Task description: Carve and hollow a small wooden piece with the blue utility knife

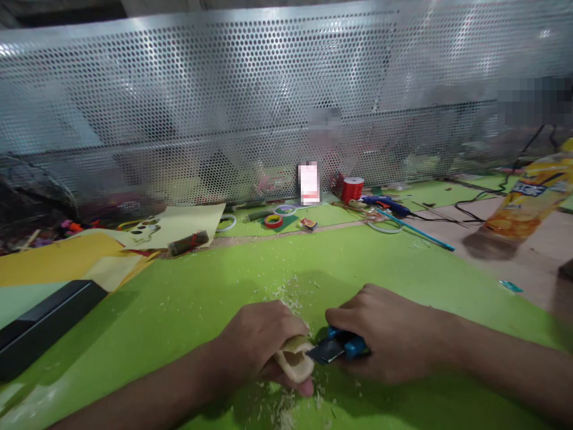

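Note:
My left hand (264,334) is wrapped round a hollow, pale piece that looks like cut bamboo (296,364), its open end facing me and to the right. In my right hand (394,334) is a blue utility knife (335,347), gripped by its handle. The dark blade points left, its tip at the right rim of the hollow piece; whether it touches I cannot tell. Pale shavings (286,292) lie scattered on the green sheet (188,322) beyond and below my hands. My fingers hide most of the piece's far end.
Behind the work stands a perforated metal screen (250,89). Along its foot lie red tape (273,221), a red spool (353,190), a glue gun (385,205) and a blue stick (425,234). A drink bottle (521,200) stands right; a black box (49,325) lies left.

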The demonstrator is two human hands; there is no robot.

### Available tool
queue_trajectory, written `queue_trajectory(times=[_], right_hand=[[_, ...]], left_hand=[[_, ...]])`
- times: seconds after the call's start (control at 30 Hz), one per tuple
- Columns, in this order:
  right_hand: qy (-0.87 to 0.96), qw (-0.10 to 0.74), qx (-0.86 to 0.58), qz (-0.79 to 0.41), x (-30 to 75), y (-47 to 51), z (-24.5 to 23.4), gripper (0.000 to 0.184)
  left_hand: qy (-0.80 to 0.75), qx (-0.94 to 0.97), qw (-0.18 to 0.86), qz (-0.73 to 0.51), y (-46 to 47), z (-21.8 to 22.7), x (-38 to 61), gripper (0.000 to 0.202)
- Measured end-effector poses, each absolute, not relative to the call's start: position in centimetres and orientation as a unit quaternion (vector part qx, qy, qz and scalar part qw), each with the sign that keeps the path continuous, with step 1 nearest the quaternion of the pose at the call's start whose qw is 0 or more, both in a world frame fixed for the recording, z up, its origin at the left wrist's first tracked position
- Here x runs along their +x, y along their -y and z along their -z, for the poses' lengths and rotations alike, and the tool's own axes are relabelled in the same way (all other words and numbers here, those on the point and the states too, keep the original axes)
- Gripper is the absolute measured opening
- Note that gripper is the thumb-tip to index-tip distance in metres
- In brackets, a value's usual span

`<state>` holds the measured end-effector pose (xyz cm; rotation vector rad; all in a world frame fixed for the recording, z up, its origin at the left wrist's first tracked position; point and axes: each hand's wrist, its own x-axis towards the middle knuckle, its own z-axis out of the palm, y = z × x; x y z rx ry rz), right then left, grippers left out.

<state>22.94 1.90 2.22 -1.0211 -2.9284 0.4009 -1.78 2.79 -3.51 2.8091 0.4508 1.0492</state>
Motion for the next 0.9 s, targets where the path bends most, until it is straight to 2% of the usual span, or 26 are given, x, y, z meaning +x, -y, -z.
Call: queue_trajectory(times=[0.07,0.13,0.3,0.5,0.7,0.9], right_hand=[[0.936,-0.014,-0.331,-0.118,22.8,-2.1,-1.9,0.011],[0.934,-0.032,-0.338,-0.112,22.5,-2.3,-1.7,0.016],[0.925,-0.043,-0.367,-0.091,21.7,-2.3,-1.5,0.014],[0.892,-0.052,-0.441,-0.08,20.5,-0.9,-1.8,0.026],[0.867,-0.099,-0.484,-0.06,20.0,0.4,-1.7,0.021],[0.868,-0.097,-0.484,-0.047,20.0,0.1,-1.7,0.023]], left_hand=[[-0.137,0.925,0.048,-0.351,-2.8,3.3,-1.7,0.047],[-0.132,0.926,0.042,-0.351,-2.7,3.1,-1.5,0.046],[-0.132,0.923,0.033,-0.36,-2.7,3.0,-1.5,0.044],[-0.138,0.91,-0.004,-0.392,-2.6,2.8,-1.5,0.041],[-0.146,0.912,-0.052,-0.38,-2.5,3.1,-1.4,0.042],[-0.138,0.92,-0.028,-0.365,-2.6,3.1,-1.3,0.04]])
